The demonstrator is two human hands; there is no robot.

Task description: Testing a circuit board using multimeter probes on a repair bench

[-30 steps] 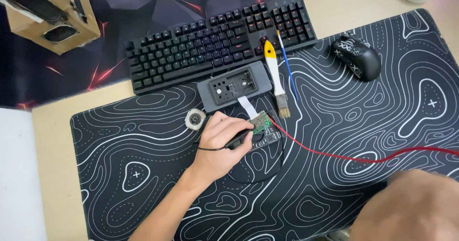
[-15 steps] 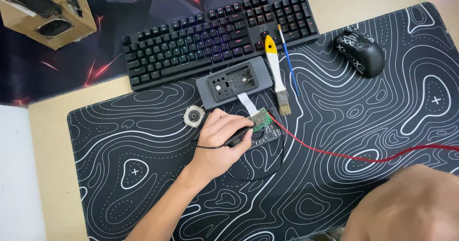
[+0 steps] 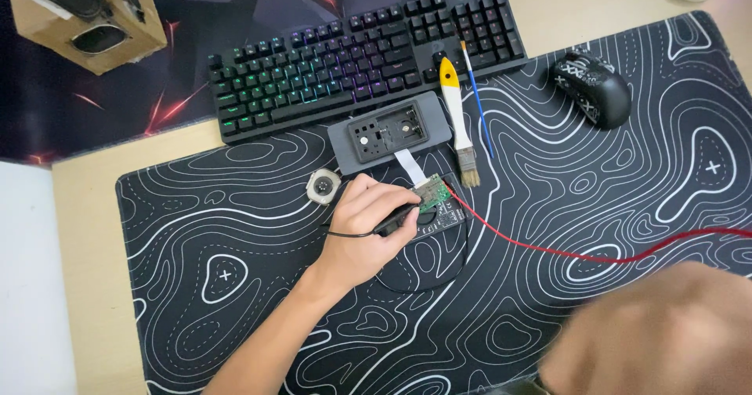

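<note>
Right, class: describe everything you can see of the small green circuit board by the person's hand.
The small green circuit board is a little rectangle dotted with tiny components, lying tilted on the black patterned desk mat. A white flat ribbon cable joins it to the grey case above. The left hand presses a black probe against its lower-left edge; a red wire meets its right side.

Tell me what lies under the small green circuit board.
The green circuit board rests on a dark module on the desk mat. The left hand hides the module's left part.
</note>
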